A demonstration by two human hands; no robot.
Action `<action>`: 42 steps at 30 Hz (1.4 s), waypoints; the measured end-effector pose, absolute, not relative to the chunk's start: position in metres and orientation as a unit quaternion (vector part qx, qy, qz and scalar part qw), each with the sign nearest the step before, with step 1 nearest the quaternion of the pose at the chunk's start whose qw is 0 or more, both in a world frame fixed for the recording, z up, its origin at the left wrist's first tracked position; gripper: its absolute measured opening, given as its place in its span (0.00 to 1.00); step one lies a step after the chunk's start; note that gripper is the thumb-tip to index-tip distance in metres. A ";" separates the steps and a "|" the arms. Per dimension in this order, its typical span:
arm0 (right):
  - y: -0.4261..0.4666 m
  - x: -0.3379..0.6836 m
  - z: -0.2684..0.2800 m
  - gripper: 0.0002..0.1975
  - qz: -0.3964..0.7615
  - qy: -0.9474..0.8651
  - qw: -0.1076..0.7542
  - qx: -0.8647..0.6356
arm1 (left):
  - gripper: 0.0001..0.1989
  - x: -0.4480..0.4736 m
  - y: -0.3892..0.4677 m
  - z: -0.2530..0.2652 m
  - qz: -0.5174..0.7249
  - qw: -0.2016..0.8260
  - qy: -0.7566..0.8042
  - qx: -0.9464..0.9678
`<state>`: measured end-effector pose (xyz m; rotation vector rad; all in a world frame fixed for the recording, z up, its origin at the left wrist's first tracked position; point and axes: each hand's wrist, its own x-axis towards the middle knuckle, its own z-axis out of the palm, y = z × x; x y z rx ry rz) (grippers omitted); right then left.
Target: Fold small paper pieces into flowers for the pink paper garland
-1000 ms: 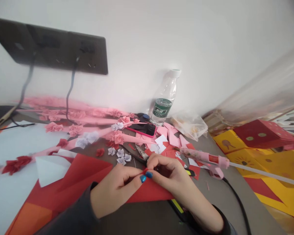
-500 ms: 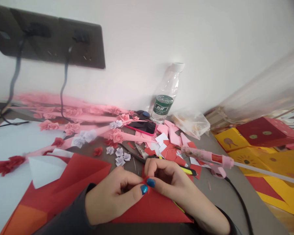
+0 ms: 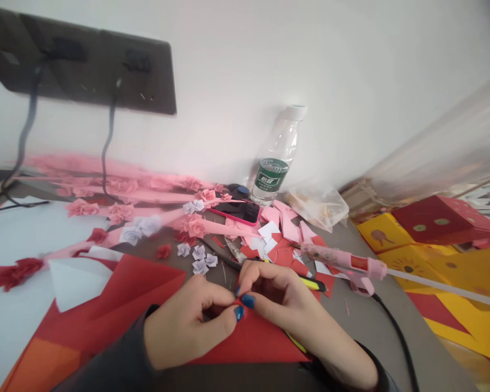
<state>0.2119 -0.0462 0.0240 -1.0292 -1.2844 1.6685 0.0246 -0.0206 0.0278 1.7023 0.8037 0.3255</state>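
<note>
My left hand (image 3: 196, 321) and my right hand (image 3: 277, 302) meet at the front of the table, thumbs and fingers pinched together. Between the fingertips is a small piece of red paper (image 3: 237, 301), mostly hidden by them. Below both hands lies a larger red paper sheet (image 3: 245, 345). Just beyond the fingers, several white paper flowers (image 3: 200, 265) sit in a cluster, with a single red paper flower (image 3: 164, 251) to their left. A yellow and black cutter (image 3: 313, 283) lies behind my right hand, partly covered by it.
A pink glue gun (image 3: 343, 259) with a black cord rests at the right. A water bottle (image 3: 275, 158), a phone (image 3: 240, 212) and paper scraps (image 3: 283, 247) are at the back. Pink flower stems (image 3: 155, 195) stretch across the left. Yellow boxes (image 3: 416, 267) stand beyond the right edge.
My right fingers have shifted slightly left on the small red paper, and a further blue nail now shows. The red sheet's front edge appears slightly higher. Things on the table stay put.
</note>
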 end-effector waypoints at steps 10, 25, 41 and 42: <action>-0.044 0.213 0.024 0.11 0.655 -0.503 0.392 -0.404 | 0.19 0.023 -0.021 0.026 0.134 0.594 0.350 0.712; -0.043 0.213 0.025 0.08 0.569 -0.552 0.384 -0.473 | 0.12 0.029 -0.022 0.020 0.099 0.777 0.329 0.527; -0.042 0.213 0.027 0.09 0.501 -0.596 0.392 -0.490 | 0.12 0.027 -0.021 0.022 0.101 0.737 0.339 0.576; -0.042 0.213 0.028 0.10 0.503 -0.595 0.391 -0.489 | 0.12 0.027 -0.021 0.023 0.100 0.736 0.339 0.577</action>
